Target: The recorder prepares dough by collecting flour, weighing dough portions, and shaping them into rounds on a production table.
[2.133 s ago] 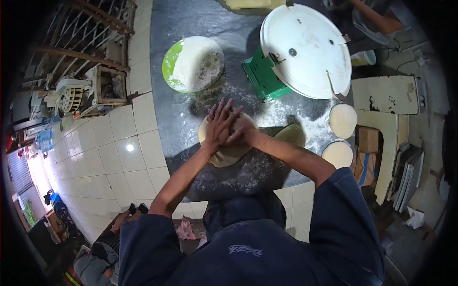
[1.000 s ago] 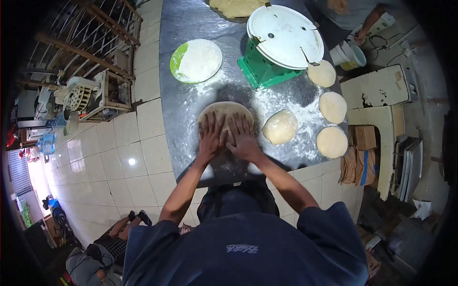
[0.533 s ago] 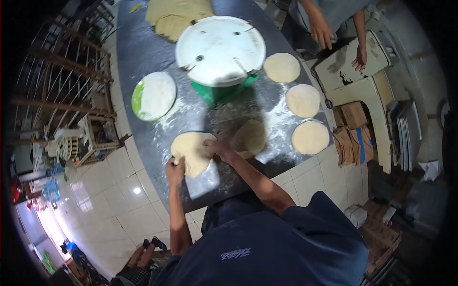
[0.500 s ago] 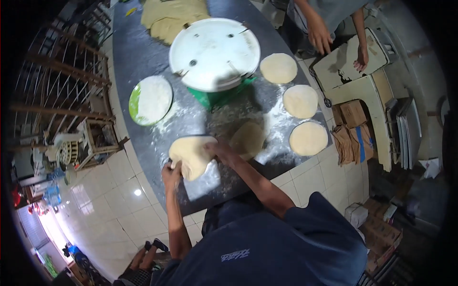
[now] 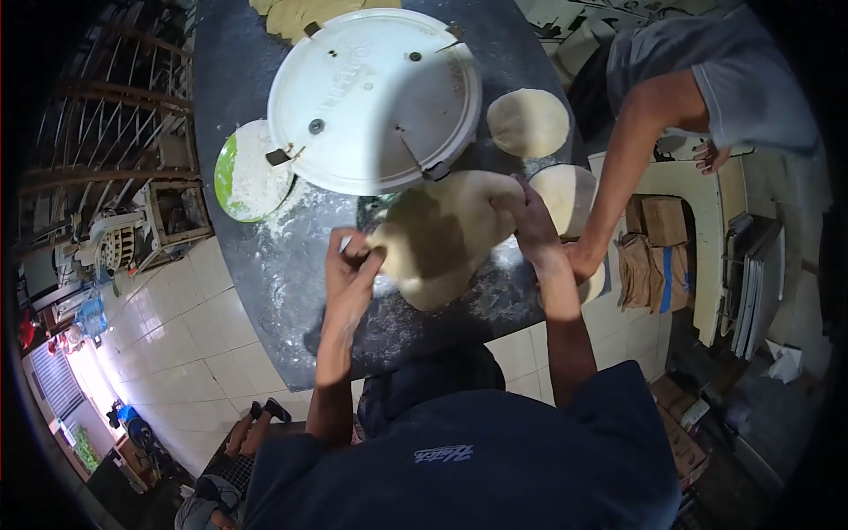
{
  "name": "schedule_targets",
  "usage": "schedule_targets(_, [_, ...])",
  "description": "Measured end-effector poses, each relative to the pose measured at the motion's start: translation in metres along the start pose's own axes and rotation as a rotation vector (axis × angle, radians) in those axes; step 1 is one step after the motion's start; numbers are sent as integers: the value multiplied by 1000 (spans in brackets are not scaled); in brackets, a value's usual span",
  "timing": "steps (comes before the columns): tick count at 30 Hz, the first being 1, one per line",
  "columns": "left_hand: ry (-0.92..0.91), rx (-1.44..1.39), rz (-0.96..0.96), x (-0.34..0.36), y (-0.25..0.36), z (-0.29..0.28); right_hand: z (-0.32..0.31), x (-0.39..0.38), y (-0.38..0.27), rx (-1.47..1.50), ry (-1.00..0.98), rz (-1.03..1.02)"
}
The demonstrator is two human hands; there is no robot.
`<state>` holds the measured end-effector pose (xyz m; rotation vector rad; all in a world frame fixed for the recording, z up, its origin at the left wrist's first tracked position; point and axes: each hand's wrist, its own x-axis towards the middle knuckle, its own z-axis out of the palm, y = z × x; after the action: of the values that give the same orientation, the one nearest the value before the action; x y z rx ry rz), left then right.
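Our left hand [image 5: 355,269], fingers curled, pinches the dough sheet [image 5: 437,243] by its left edge; our right hand [image 5: 533,223] is closed on its far right edge. We've got it spread between both hands over the bench [image 5: 269,309], near side of the white disc [image 5: 358,102]. Floured green plate [image 5: 228,177] far left.

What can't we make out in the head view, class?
Head view:
Right hand: some fingers hidden by the held dough sheet.
Lowest dough round: mostly behind the co-worker's hand and right forearm.
Dough mass: cut off by top edge.
Green base: mostly under white disc.
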<state>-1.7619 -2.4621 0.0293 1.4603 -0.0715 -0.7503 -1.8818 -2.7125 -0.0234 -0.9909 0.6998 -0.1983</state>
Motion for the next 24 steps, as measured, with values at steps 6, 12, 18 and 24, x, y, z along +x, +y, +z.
schedule_targets(6, [179, 313, 187, 38, -62, 16, -2, 6, 24, -1307, 752, -783])
schedule_targets(12, [415, 664, 536, 91, -50, 1, 16, 4, 87, -1400, 164, -748])
schedule_targets(18, [326, 760, 760, 131, -36, -38, 31, -30, 76, -1239, 302, -381])
schedule_targets(24, [310, 901, 346, 55, -84, -38, 64, -63, 130, -965, 549, -94])
